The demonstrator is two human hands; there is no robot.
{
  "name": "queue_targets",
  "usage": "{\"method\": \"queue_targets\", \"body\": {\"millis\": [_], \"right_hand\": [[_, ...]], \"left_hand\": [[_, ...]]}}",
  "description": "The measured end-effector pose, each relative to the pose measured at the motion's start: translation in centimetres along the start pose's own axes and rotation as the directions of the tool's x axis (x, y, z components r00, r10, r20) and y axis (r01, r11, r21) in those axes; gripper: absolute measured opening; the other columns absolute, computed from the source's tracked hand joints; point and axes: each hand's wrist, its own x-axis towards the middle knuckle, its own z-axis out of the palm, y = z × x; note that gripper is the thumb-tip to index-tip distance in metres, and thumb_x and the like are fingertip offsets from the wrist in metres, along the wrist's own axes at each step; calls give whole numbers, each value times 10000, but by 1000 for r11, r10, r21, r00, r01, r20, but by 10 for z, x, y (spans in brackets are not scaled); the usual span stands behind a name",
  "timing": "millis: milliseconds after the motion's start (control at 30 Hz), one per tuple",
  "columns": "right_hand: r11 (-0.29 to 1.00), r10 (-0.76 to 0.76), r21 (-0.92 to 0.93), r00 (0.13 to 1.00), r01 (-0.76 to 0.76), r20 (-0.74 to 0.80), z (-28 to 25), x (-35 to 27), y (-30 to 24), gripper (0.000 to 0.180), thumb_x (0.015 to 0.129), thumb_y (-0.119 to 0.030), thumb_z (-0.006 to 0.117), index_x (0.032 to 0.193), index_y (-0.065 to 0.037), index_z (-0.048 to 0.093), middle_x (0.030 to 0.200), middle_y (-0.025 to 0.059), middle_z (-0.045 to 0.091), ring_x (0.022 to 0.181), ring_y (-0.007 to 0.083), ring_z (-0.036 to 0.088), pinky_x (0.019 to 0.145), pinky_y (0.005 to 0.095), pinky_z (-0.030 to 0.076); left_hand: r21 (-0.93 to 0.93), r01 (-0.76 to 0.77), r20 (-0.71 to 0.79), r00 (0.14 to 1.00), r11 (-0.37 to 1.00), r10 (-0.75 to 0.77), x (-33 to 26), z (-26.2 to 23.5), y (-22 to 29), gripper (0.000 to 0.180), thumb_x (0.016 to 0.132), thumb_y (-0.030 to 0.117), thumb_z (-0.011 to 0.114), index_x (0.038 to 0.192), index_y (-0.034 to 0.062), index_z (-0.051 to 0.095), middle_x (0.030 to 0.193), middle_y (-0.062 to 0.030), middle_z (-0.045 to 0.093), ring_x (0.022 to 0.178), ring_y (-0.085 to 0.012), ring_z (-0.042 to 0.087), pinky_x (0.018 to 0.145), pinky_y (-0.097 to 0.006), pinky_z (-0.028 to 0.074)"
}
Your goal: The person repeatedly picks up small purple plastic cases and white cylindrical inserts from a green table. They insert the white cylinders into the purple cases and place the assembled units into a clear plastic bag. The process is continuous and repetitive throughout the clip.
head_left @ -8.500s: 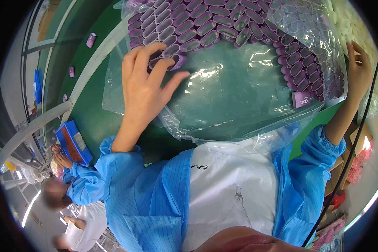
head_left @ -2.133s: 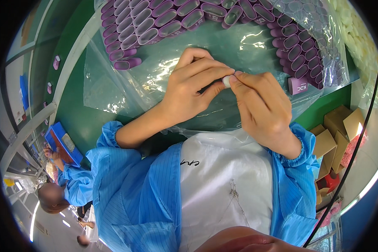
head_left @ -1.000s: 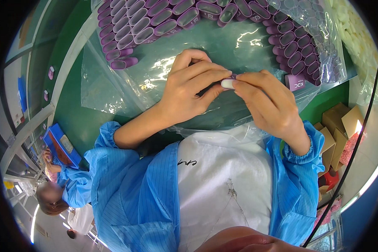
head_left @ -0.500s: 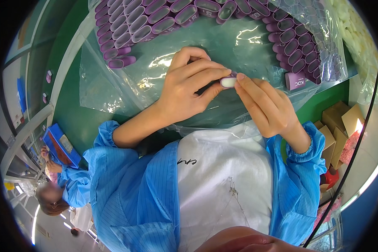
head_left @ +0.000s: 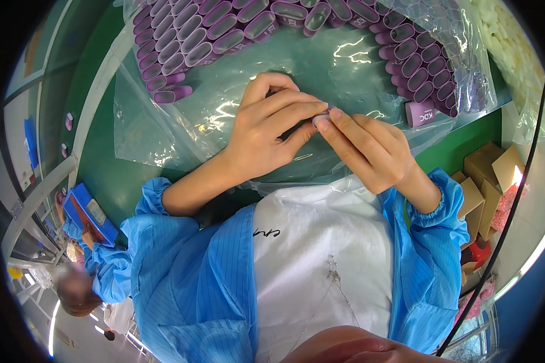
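Observation:
Between my two hands, over the middle of the plastic sheet (head_left: 224, 91), is a small purple oval casing (head_left: 323, 117), mostly covered by fingertips. My left hand (head_left: 263, 130) pinches its left side between thumb and fingers. On the other side, the thumb and fingers of my right hand (head_left: 372, 148) press against the casing's end. Hollow purple oval casings (head_left: 194, 39) stand packed in rows at the far left and across the back. More casings (head_left: 416, 63) are grouped at the far right, and one purple casing (head_left: 420, 113) lies on its side near them.
Clear plastic bags (head_left: 460, 36) cover part of the right group. White pieces in bags (head_left: 515, 54) lie at the far right. Cardboard boxes (head_left: 487, 175) stand right of the green table (head_left: 103, 142). A co-worker in a blue sleeve (head_left: 112, 275) is at the left, near a blue bin (head_left: 89, 212).
Both hands have shifted slightly left. My right fingers have moved over the casing's end, so the white face that showed before is now hidden.

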Motion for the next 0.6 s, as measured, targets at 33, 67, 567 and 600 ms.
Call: {"method": "queue_targets", "body": {"millis": [33, 67, 567, 600], "right_hand": [[1000, 11, 1, 1000, -11, 0, 0, -2, 1, 283, 711, 13, 733, 977, 108, 731, 1015, 180, 683, 757, 217, 643, 630, 285, 591], [1000, 23, 2, 1000, -23, 0, -1, -4, 1, 274, 719, 19, 730, 978, 108, 732, 1019, 184, 685, 758, 215, 646, 623, 283, 587], [293, 759, -640, 580, -710, -296, -161, -45, 188, 255, 942, -324, 703, 1062, -114, 784, 892, 80, 744, 772, 185, 695, 736, 324, 533], [311, 765, -633, 582, -708, -276, -159, -45, 207, 279, 941, -343, 699, 1078, -113, 777, 910, 90, 745, 804, 217, 700, 756, 343, 535]], "left_hand": [[-3, 4, 1, 1000, 1000, -4, 0, 2, 0, 311, 671, 39, 853, 972, 64, 782, 955, -37, 749, 950, -263, 601, 783, -328, 519], [-5, 8, 1, 1000, 1000, -8, 0, 3, 0, 316, 669, 38, 854, 976, 63, 781, 960, -38, 749, 952, -264, 602, 788, -329, 519], [481, 332, -191, 943, 811, -273, 17, -270, -138, 411, 1062, 170, 536, 1470, 121, 564, 1132, -73, 649, 1092, -184, 554, 1013, -284, 406], [467, 358, -117, 932, 809, -344, 9, -298, -170, 407, 1071, 189, 520, 1471, 131, 563, 1130, -78, 645, 1092, -181, 554, 1020, -282, 398]]}}
